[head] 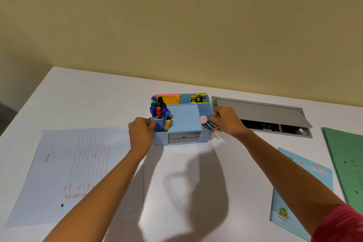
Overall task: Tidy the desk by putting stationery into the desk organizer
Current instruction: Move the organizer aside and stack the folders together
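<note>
Bare forearms reach from the lower edge to the frame centre, where the light blue compartmented plastic desk organizer (184,118) stands on the white desk (98,100). Left hand (141,133) grips the organizer's left wall, steadying it. Right hand (227,122) pinches the bundle of thin wooden pencils (213,128) leaning in the right front compartment. Pencils are likely light, stiff and prone to rolling (tips brittle): hold the bundle mid-shaft, all together. Organizer probably slides easily; brace it.
</note>
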`<state>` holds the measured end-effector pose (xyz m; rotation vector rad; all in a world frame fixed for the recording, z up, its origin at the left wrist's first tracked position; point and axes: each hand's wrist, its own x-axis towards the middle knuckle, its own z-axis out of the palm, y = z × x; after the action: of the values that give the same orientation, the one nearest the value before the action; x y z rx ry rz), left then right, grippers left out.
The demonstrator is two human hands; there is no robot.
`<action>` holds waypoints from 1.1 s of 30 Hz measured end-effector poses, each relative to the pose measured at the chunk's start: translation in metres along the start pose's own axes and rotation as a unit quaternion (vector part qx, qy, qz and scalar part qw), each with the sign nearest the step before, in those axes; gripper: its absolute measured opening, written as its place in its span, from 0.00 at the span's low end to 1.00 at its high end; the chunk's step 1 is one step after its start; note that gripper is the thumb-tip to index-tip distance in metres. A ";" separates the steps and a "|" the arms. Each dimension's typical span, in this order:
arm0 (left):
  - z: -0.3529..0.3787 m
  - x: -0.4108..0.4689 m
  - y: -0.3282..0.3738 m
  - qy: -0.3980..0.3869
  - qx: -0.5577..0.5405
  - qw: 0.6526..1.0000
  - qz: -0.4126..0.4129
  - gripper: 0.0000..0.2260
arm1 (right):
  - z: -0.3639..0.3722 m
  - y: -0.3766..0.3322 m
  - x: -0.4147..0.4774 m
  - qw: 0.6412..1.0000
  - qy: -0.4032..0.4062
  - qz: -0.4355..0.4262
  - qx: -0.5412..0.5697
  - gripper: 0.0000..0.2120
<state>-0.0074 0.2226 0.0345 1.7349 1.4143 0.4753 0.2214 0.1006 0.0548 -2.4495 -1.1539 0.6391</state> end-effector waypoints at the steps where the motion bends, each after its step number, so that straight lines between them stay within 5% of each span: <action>1: -0.005 0.004 -0.001 0.002 -0.003 1.000 0.003 0.11 | 0.002 -0.004 0.001 1.000 0.005 -0.002 0.007 0.19; 15: -0.120 0.123 -0.014 0.054 -0.005 0.997 0.052 0.09 | 0.046 -0.137 0.062 0.994 0.030 -0.037 0.098 0.19; 20: -0.142 0.168 -0.034 0.085 0.013 0.995 0.044 0.10 | 0.066 -0.180 0.094 0.995 0.017 -0.037 0.095 0.07; 33: -0.142 0.223 -0.067 0.152 0.066 0.985 0.051 0.11 | 0.112 -0.204 0.138 0.994 0.030 -0.036 0.095 0.14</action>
<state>-0.0865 0.4832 0.0197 1.9086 1.6057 0.7427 0.1113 0.3460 0.0283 -2.2423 -1.0986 0.6193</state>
